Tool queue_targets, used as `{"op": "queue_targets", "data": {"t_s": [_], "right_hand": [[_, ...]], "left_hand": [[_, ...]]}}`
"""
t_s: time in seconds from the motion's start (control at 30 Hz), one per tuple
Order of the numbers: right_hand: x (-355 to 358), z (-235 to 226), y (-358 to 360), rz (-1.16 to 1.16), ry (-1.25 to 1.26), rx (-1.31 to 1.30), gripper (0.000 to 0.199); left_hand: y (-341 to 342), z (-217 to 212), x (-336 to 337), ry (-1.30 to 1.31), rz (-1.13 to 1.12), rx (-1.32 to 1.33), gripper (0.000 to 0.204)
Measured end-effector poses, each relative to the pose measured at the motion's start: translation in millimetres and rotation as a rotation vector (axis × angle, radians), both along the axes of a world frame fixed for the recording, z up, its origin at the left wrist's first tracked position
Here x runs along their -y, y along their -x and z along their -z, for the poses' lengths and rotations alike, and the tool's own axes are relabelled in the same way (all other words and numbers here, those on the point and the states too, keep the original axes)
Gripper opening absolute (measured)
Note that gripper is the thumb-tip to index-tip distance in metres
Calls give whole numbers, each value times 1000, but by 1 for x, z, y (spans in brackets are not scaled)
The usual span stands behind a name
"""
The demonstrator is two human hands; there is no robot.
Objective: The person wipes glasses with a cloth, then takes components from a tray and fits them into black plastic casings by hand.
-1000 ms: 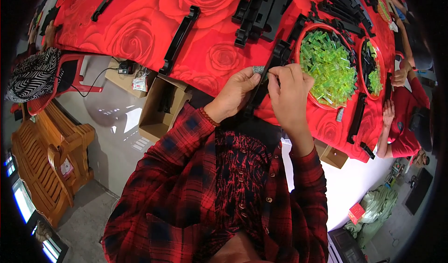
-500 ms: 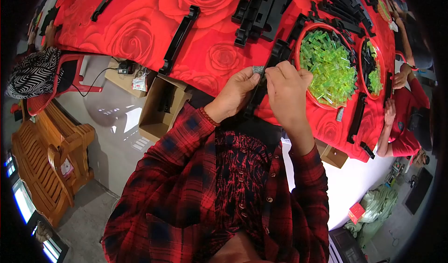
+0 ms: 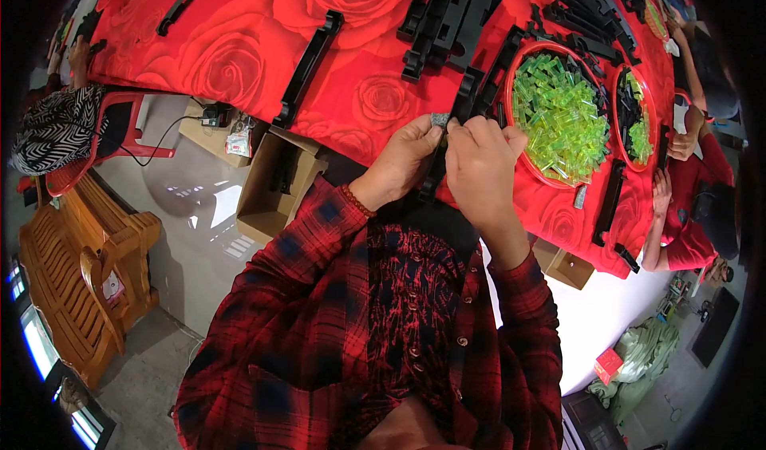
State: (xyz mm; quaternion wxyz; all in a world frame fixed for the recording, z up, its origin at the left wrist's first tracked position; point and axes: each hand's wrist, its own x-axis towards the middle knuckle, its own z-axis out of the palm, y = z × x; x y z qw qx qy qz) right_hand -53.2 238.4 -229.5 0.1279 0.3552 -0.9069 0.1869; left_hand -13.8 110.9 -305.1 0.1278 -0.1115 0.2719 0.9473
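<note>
My left hand (image 3: 400,161) is closed on a long black plastic bar (image 3: 463,99), which slants between my two hands at the table's near edge. A small grey speckled piece (image 3: 440,120) shows at my left thumb tip. My right hand (image 3: 483,167) presses its bunched fingers against the bar from the other side. Whatever those fingers pinch is hidden behind the knuckles. Just right of it stands a red-rimmed round basket (image 3: 511,99) heaped with short translucent yellow-green pieces (image 3: 558,119).
Several black bars (image 3: 451,19) lie piled farther back, and a single bar (image 3: 309,71) rests to the left. A smaller basket (image 3: 616,123) holds black and green pieces. Across the right side sits a person in red (image 3: 692,203). Below the table's edge is an open cardboard box (image 3: 279,183).
My right hand has shifted slightly left and down along the bar, with its fingers lower. My left hand stays almost where it was.
</note>
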Motion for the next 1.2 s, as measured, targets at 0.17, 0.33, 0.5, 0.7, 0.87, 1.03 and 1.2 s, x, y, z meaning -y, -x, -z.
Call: {"op": "queue_targets", "data": {"t_s": [0.17, 0.33, 0.5, 0.7, 0.87, 1.03, 1.2], "right_hand": [[-1, -6, -1, -26, -56, -33, 17], [-4, 5, 2, -11, -14, 17, 14], [-11, 10, 0, 70, 134, 47, 13], [-16, 12, 3, 83, 154, 61, 14], [-15, 11, 1, 107, 180, 57, 13], [-18, 9, -1, 105, 171, 94, 13], [-23, 14, 3, 192, 183, 188, 12]], "left_hand": [[-1, -1, -2, 46, -13, -8, 26], [-3, 4, -1, 58, 4, 19, 25], [-3, -11, 1, 31, 21, 43, 25], [-6, -13, 3, 162, 42, -36, 32], [-6, -11, 1, 287, 0, -73, 34], [-6, -14, -1, 332, 17, -96, 36], [-7, -17, 6, 314, 70, -114, 47]]}}
